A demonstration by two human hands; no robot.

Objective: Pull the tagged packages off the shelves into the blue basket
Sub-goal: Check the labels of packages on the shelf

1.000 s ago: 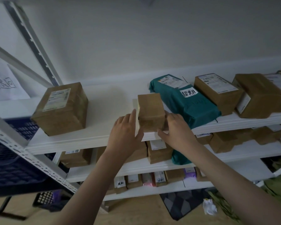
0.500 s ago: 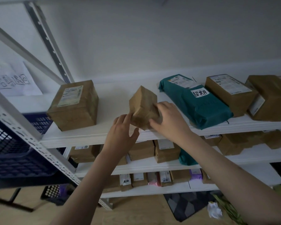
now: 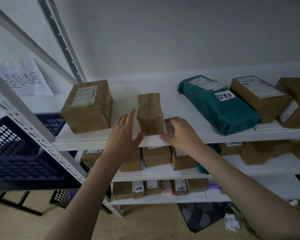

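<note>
A small brown taped box (image 3: pixel 150 113) stands on the top shelf (image 3: pixel 97 140) near its front edge. My left hand (image 3: pixel 124 134) is just left of it, fingers straight, thumb near the box's lower corner. My right hand (image 3: pixel 177 131) is just right of it, fingers loosely curled, holding nothing. A teal bag (image 3: pixel 220 108) with a white handwritten tag lies further right on the same shelf. The blue basket (image 3: pixel 16 149) sits at the left behind the rack's upright. Small tagged packages (image 3: pixel 138 188) stand on the bottom shelf.
A larger brown box (image 3: pixel 88 105) sits left of the small one, and more brown boxes (image 3: pixel 260 96) are at the right. The middle shelf holds several brown boxes (image 3: pixel 157 155). A perforated white upright (image 3: pixel 42 141) crosses in front of the basket. A dark mat (image 3: pixel 201 215) lies on the floor.
The small box was tilted in both hands; now it stands flat on the shelf and both hands have let go and drawn slightly away. The view shifted left.
</note>
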